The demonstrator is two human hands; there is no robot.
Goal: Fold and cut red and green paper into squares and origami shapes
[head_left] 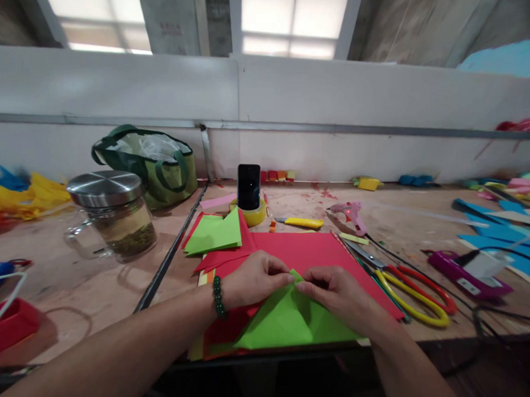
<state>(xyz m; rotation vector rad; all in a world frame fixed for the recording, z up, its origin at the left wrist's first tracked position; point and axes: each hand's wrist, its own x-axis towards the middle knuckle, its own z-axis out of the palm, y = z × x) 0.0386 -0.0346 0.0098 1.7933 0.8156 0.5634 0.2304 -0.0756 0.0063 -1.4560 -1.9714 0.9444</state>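
A green paper (280,321), folded to a peak, lies on red sheets (294,247) at the table's front edge. My left hand (258,277), below a green bead bracelet (218,297), pinches the peak from the left. From the right, my right hand (332,287) grips the same paper close beside it, thumb and finger together. The two hands' fingertips are a small distance apart. Behind my left hand, folded green pieces (216,232) rest on red folded paper (246,238).
Scissors (407,286), a purple power strip (469,276) and a pink glue gun (350,215) lie right. A yellow cutter (304,222) and a phone (249,186) on a tape roll (253,214) stand behind. A glass mug (127,229) and green bag (170,180) are left.
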